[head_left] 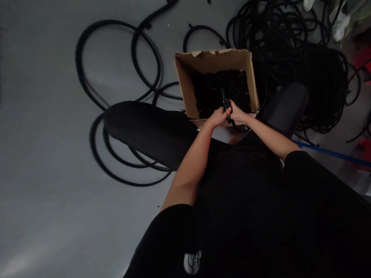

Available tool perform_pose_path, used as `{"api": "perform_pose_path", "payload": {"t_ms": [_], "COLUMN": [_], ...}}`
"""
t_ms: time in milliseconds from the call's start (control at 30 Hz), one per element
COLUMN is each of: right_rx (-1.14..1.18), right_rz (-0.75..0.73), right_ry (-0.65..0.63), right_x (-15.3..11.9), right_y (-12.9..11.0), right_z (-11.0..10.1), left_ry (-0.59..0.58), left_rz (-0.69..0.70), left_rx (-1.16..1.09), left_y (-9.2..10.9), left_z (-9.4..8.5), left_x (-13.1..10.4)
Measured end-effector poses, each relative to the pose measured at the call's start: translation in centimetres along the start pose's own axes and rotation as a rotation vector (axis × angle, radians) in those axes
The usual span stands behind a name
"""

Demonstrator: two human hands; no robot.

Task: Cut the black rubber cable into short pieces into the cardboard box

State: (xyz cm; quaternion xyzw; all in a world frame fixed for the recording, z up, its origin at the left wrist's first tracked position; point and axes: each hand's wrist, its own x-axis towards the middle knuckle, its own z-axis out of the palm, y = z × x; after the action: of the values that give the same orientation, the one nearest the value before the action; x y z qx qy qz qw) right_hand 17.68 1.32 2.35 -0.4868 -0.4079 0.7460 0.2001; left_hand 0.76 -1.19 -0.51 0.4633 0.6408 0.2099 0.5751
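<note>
Both of my hands meet over the near edge of an open cardboard box (185, 90) that stands between my knees. A dark hand tool with an orange part, which looks like a pair of scissors (225, 99), points away from me over the box. My right hand (238, 113) is closed around its handle side. My left hand (218, 117) is closed right beside it, and what its fingers grip is hidden. Many short black pieces (213, 87) fill the bottom of the box. A thin black length curves just below my hands.
Long black hose (78, 58) lies in loops on the grey floor at left, partly under my leg. A large tangled heap of black hose (321, 77) is at right. Beyond it show a white shoe (340, 27) and red objects (362, 58). A blue strip (333, 151) runs right.
</note>
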Motion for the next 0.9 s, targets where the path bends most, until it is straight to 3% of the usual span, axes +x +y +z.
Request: {"api": "perform_pose_path", "payload": {"t_ms": [67, 167, 300, 400, 500, 600, 667, 800, 900], "right_rx": [-0.026, -0.029, -0.006, 0.07, 0.194, 0.315, 0.356, 0.365, 0.397], "right_rz": [0.024, 0.093, 0.068, 0.075, 0.099, 0.126, 0.14, 0.13, 0.123], "right_ry": [0.05, 0.022, 0.117, 0.235, 0.308, 0.335, 0.346, 0.334, 0.281], "right_x": [-0.5, -0.9, -0.7, -0.6, -0.5, -0.3, -0.4, -0.9, -1.1], "right_y": [-0.6, -1.1, -1.4, -2.1, -3.0, -3.8, -4.2, -4.6, -4.9], "right_z": [0.4, 0.8, 0.6, 0.3, 0.0, -0.1, -0.2, 0.1, 0.1], "left_ry": [0.002, -0.027, -0.077, -0.011, 0.037, -0.174, -0.295, -0.388, -0.471], "left_rz": [0.007, -0.057, -0.088, -0.11, -0.162, -0.178, -0.13, -0.096, -0.135], "left_rx": [0.104, 0.126, -0.146, -0.357, -0.28, -0.149, -0.199, -0.396, -0.463], "left_y": [-0.4, -0.2, 1.4, 2.7, 3.4, 3.3, 3.1, 2.4, 2.1], "left_z": [-0.4, -0.8, -0.8, -0.8, -0.9, -0.3, 0.6, 2.2, 2.3], "left_x": [0.2, -0.1, -1.1, -1.6, -2.1, -2.8, -3.1, -3.0, -3.0]}}
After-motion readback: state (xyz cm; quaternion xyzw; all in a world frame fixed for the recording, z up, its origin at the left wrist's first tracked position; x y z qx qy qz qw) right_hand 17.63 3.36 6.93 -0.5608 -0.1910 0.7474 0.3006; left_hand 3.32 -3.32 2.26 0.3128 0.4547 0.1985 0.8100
